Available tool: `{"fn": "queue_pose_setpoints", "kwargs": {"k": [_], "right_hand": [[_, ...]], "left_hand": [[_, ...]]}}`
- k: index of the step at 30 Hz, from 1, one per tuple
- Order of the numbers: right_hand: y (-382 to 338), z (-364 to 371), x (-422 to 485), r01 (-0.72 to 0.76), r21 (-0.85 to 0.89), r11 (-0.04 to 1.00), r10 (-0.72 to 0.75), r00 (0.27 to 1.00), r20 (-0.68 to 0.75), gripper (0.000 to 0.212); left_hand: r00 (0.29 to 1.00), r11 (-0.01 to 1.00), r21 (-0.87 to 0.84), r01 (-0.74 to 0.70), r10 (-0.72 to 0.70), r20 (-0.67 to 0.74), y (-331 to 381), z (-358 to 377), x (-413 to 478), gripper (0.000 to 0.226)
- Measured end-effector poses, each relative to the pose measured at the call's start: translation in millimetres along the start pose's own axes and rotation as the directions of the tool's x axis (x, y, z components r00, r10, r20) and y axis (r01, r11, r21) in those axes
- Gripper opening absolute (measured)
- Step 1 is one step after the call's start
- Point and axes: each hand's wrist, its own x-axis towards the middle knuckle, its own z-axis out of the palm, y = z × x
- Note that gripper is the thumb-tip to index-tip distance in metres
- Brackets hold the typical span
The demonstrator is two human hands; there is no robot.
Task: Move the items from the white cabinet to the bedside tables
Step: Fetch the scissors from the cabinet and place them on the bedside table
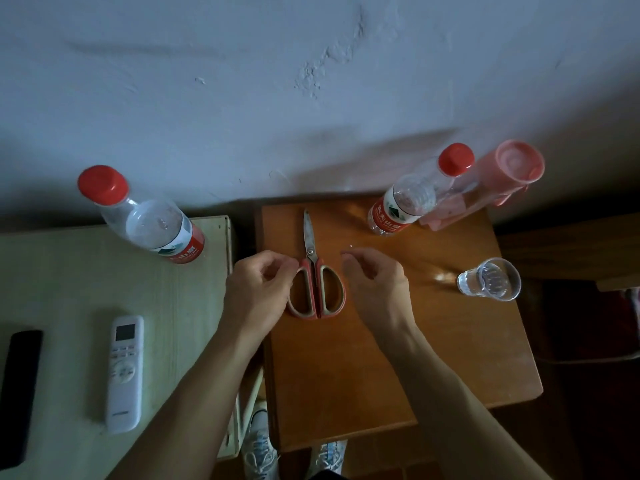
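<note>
Scissors (313, 268) lie flat on the brown wooden bedside bench (346, 368), blades closed and pointing at the wall, so that item looks delivered. Left hand (258, 292) is just beside the left handle loop and right hand (375, 282) sits a little apart on the other side. Fingers on both are loosely curled and grip nothing; can't tell if the left fingertips touch the handle. Also on the bench: bench bottle (401, 206), pink jug (498, 181) touching it, glass (490, 279) near the right edge. Left to move from the white cabinet (69, 271): cabinet bottle (152, 220), remote (124, 372), black device (19, 393). Roughly halfway, I'd judge. Materials: scissors have steel blades and red-and-tan plastic oval loops; bottles are thin clear plastic with red caps and labels; jug is translucent pink plastic; glass is small, clear and ribbed; remote is a slim white plastic slab; bench top is glossy, cabinet top matte.
</note>
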Motion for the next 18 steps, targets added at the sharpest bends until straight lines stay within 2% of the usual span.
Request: {"fn": "queue_pose_setpoints", "kwargs": {"k": [6, 12, 18], "right_hand": [[-29, -12, -34, 0.059, 0.234, 0.97, -0.077, 0.995, 0.069, 0.03], [-63, -30, -71, 0.063, 0.338, 0.939, -0.081, 0.996, 0.041, 0.044], [-127, -54, -106, 0.087, 0.419, 0.904, -0.082, 0.996, -0.028, 0.044]], "left_hand": [[0.998, 0.97, -0.244, 0.001, 0.015, 0.063, 34, -21, -24, 0.033], [0.998, 0.934, -0.356, -0.034, 0.048, 0.032, 85, -51, -57, 0.047], [0.988, 0.913, -0.384, -0.14, 0.153, 0.003, 153, -91, -99, 0.047]]}}
